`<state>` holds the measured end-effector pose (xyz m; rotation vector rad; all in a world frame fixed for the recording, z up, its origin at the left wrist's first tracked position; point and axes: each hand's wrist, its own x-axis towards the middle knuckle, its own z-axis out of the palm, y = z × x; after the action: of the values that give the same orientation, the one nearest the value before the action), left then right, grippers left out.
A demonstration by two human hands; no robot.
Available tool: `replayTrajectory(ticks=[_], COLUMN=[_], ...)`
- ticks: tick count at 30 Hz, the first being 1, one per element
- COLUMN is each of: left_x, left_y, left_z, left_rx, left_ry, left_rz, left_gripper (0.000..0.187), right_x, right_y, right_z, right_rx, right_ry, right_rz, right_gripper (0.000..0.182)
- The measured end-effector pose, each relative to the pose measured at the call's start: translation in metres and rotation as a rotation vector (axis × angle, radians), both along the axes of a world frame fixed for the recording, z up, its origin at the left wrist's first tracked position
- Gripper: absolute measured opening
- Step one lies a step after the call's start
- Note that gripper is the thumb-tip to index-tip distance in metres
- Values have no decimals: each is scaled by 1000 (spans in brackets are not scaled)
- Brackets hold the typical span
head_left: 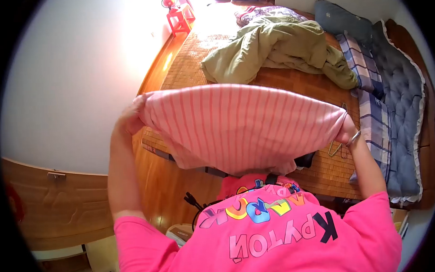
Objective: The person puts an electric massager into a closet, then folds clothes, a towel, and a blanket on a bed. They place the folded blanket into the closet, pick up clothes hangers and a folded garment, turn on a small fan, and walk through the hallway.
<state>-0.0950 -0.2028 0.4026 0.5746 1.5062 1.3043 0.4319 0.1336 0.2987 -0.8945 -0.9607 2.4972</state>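
A pink cloth with darker pink stripes (236, 125) is stretched wide in front of my body, its upper edge pulled nearly straight and its lower part hanging in folds. My left hand (131, 117) is closed on its left corner. On the opposite side my right hand (346, 130), with a bracelet (353, 138) at the wrist, grips the right corner. Thin hangers (334, 150) show close to my right hand, over the woven mat (331, 173) on the bed. The cloth hides the middle of the bed's near edge.
A crumpled green quilt (272, 45) lies across the bed, with a grey pillow (343, 20) behind it. Plaid bedding (374, 116) and a grey padded cover (402, 105) line the right side. A red stool (180, 20) holds a small fan (169, 1). Cables (195, 201) lie near the floor.
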Motion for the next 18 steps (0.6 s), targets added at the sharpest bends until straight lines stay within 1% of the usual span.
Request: replayTrajectory(ticks=[1, 2, 4, 5, 6, 7, 8, 9, 10, 11, 12, 13, 14, 15, 16, 17, 18], left_x=[-8, -3, 3, -39, -48, -59, -67, -72, -39, -7, -17, -30, -40, -44, -48, -48, -48], left_y=[-3, 1, 9, 3, 10, 22, 32, 42, 56, 61, 56, 62, 69, 68, 69, 71, 69], left_z=[-1, 8, 27, 17, 33, 59, 95, 135, 175, 203, 215, 210, 205, 208, 214, 221, 232], left_rx=[-95, -98, -418, -389, -281, -185, -69, 28, 197, 404, 557, 445, 333, 340, 232, 126, 193], left_ry=[23, 22, 296, 273, 420, 423, 374, 264, 250, 271, 291, 448, 604, 604, 650, 693, 677], left_rz=[113, 114, 364, 267, 289, 312, 235, 313, 505, 561, 345, 276, 208, 205, 255, 305, 372], left_gripper=[60, 60, 60, 62, 61, 63, 66, 69, 72, 74, 75, 75, 75, 75, 75, 74, 72], right_x=[-2, 1, 2, -21, -7, 7, -14, -27, -33, -43, -55, -64, -69, -68, -58, -48, -33], right_y=[-11, -8, 10, -3, 55, 112, 102, 113, 137, 159, 182, 208, 240, 265, 283, 287, 288], right_z=[12, 15, 23, 79, 81, 84, 152, 188, 213, 238, 260, 282, 311, 337, 361, 385, 403], right_rx=[-124, -127, 30, 142, 197, 237, 310, 429, 586, 762, 994, 1403, 2074, 2443, 2655, 2811, 2865], right_ry=[-53, -55, -9, 200, 376, 562, 322, 219, 149, 53, -99, -341, -782, -973, -1044, -1076, -1078], right_rz=[-21, -20, 75, 130, 85, 46, -47, -79, -112, -126, -113, -97, -88, -125, -166, -224, -268], right_gripper=[41, 41, 37, 37, 40, 44, 45, 43, 41, 39, 37, 35, 33, 31, 30, 29, 27])
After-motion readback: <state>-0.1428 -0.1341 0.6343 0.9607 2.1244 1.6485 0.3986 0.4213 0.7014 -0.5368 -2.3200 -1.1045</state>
